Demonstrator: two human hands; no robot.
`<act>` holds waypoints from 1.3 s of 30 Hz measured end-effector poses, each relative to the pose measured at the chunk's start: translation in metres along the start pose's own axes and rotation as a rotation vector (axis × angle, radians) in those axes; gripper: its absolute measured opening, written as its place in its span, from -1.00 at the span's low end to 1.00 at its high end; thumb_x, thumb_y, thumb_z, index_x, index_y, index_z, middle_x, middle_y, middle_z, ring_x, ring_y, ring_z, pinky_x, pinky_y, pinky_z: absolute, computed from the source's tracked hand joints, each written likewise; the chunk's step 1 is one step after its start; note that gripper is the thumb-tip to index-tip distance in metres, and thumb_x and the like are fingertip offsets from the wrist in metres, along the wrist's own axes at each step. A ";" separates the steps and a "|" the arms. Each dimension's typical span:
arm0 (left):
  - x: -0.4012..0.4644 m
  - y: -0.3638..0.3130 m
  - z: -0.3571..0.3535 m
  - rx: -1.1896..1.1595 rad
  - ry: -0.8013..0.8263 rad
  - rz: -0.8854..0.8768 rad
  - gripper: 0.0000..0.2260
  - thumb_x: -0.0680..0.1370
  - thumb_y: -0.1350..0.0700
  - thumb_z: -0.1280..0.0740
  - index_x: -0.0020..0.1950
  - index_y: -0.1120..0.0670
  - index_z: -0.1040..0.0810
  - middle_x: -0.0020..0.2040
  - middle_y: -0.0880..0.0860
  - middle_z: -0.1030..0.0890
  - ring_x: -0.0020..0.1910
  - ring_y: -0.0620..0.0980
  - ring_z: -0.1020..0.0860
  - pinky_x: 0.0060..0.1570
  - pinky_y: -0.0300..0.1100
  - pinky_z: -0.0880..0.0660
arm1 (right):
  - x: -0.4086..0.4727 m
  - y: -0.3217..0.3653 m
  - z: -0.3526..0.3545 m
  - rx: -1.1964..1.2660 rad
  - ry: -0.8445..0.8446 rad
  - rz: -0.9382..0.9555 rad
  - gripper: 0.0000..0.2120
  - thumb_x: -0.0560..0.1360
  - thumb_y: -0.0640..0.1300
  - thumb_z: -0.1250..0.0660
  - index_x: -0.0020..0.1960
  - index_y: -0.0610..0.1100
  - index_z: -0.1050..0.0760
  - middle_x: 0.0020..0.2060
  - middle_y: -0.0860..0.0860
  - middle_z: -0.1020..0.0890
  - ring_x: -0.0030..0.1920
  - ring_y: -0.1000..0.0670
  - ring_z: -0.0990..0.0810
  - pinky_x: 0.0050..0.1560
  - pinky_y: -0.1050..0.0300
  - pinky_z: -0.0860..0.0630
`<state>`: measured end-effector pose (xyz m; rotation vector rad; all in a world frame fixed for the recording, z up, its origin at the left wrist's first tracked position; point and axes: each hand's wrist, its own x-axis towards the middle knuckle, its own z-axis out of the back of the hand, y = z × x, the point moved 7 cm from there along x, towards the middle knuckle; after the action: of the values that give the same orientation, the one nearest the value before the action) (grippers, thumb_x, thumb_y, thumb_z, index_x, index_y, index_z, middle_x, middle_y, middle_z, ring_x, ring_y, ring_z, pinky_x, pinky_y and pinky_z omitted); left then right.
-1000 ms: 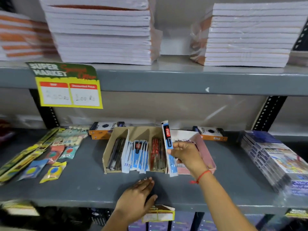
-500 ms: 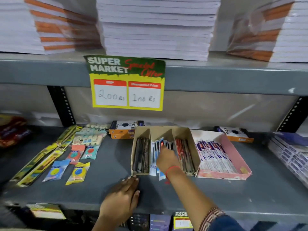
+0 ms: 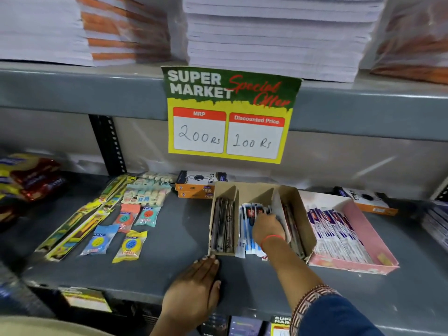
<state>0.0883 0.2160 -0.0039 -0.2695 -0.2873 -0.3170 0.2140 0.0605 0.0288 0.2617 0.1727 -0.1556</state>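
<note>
Blue-and-white pen packets (image 3: 246, 230) stand on edge in the middle compartment of a brown cardboard box (image 3: 252, 191), which sits on the grey shelf (image 3: 157, 275) just below a yellow and green price sign (image 3: 230, 112). Right hand (image 3: 268, 226) is inside that middle compartment, fingers bent down onto the tops of the packets. It cannot be told whether it pinches one of them. Left hand (image 3: 194, 289) lies flat, palm down on the shelf, fingers straight and together, with the fingertips touching the box's front left corner. Dark pens (image 3: 223, 226) fill the left compartment and red and dark pens (image 3: 294, 229) fill the right one. A pink tray (image 3: 363, 214) of white and purple packets stands against the box's right wall. Small coloured packets (image 3: 131, 246) lie loose on the shelf to the left, well apart from the box. Two orange boxes (image 3: 196, 189) sit behind the box's left rear corner.
</note>
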 end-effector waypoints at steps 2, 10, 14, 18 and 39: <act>0.000 0.000 0.000 -0.002 0.001 0.007 -0.60 0.45 -0.02 -0.10 0.02 0.12 -0.66 0.00 0.04 -0.68 -0.06 -0.03 -0.65 -0.13 -0.16 -0.57 | -0.002 0.000 0.000 -0.040 -0.002 0.021 -0.63 0.57 -0.28 -0.07 0.35 -0.29 -0.37 0.34 -0.24 -0.43 0.29 -0.17 -0.51 0.26 0.03 -0.47; -0.002 -0.001 0.000 0.060 -0.017 0.026 -0.58 0.51 0.00 -0.06 0.07 0.17 -0.63 0.05 0.09 -0.66 0.02 0.03 -0.62 0.32 -0.32 -0.01 | -0.041 0.024 -0.007 0.044 -0.071 0.258 -0.66 0.51 -0.28 -0.16 0.28 -0.25 -0.37 0.27 -0.21 -0.44 0.21 -0.19 -0.53 0.12 -0.01 -0.53; -0.003 -0.001 -0.004 0.055 -0.009 0.014 -0.40 0.61 -0.06 0.17 0.08 0.18 -0.62 0.07 0.11 -0.66 0.04 0.03 -0.61 0.32 -0.32 -0.02 | -0.060 0.022 -0.035 0.199 0.102 0.223 -0.55 0.47 -0.28 -0.19 0.34 -0.20 -0.25 0.24 -0.21 -0.41 0.24 -0.24 -0.45 0.17 0.01 -0.46; -0.002 0.000 -0.005 0.050 0.002 0.009 -0.38 0.61 -0.08 0.19 0.09 0.18 -0.62 0.08 0.11 -0.65 0.06 0.04 -0.61 0.30 -0.33 -0.04 | -0.061 0.020 -0.040 0.194 0.076 0.221 -0.55 0.48 -0.28 -0.24 0.33 -0.17 -0.22 0.24 -0.19 -0.40 0.21 -0.21 -0.48 0.15 0.00 -0.48; 0.001 -0.003 0.000 0.048 -0.027 0.038 -0.59 0.39 0.06 -0.10 0.00 0.20 -0.65 -0.01 0.12 -0.68 -0.05 0.04 -0.65 0.32 -0.42 0.14 | -0.056 -0.002 -0.032 0.567 0.085 0.072 -0.64 0.45 -0.44 -0.07 0.22 -0.30 -0.37 0.02 -0.22 -0.59 -0.09 -0.13 -0.53 -0.10 0.07 -0.49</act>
<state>0.0880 0.2130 -0.0026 -0.2322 -0.3159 -0.2687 0.1542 0.0742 0.0083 0.8391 0.2011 -0.1192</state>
